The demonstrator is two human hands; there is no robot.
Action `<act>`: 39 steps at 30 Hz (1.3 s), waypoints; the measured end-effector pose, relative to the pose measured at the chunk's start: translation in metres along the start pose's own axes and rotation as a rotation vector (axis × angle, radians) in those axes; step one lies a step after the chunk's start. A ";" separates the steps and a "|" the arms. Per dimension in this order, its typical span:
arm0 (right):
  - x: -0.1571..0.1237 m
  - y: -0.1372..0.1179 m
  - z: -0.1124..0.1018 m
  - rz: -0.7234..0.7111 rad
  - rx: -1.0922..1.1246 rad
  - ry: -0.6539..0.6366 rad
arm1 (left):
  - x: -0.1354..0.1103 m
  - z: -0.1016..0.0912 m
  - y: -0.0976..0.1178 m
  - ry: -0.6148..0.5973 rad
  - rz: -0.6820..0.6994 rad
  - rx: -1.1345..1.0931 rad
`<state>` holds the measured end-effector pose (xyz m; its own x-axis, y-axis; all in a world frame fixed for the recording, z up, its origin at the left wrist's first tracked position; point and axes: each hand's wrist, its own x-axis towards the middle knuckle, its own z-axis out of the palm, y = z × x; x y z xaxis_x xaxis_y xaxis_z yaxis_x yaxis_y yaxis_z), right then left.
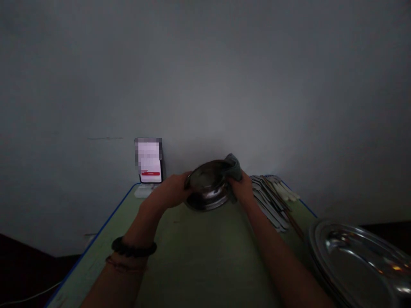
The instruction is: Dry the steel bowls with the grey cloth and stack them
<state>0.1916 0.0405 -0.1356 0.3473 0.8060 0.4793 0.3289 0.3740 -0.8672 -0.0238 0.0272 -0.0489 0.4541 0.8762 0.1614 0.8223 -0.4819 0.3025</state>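
Observation:
A shiny metal bowl [208, 197] is held up tilted above the table, its inside partly facing me. My left hand [175, 190] is closed on the bowl's left rim, with the fingertips hidden behind it. At the opposite side my right hand [240, 185] grips a grey-green cloth [234, 167], which is folded over the right rim. The cloth touches the bowl there, and some of it hangs below the right hand.
Cutlery [269, 201] lies in rows on the green table [199, 265], right of the bowl, with chopsticks [296, 226] among it. Oval metal trays [321, 252] sit at the near right. A lit phone [150, 160] stands on a white holder [143, 191] against the grey wall [205, 85].

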 end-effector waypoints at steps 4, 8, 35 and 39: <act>0.010 -0.030 -0.010 -0.103 -0.057 -0.112 | -0.004 -0.008 0.019 0.116 0.012 -0.009; 0.010 -0.060 -0.015 -0.269 -0.385 -0.277 | -0.008 -0.012 0.032 0.095 0.039 -0.007; 0.008 -0.018 -0.008 -0.206 -0.085 0.088 | 0.010 0.009 0.012 0.430 0.248 -0.262; 0.008 -0.042 -0.013 -0.566 -0.153 -0.143 | 0.005 0.004 0.023 0.301 0.209 -0.256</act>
<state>0.1921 0.0250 -0.0932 -0.0372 0.5584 0.8287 0.5541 0.7016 -0.4479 -0.0014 0.0206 -0.0450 0.4502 0.7406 0.4988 0.5950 -0.6653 0.4509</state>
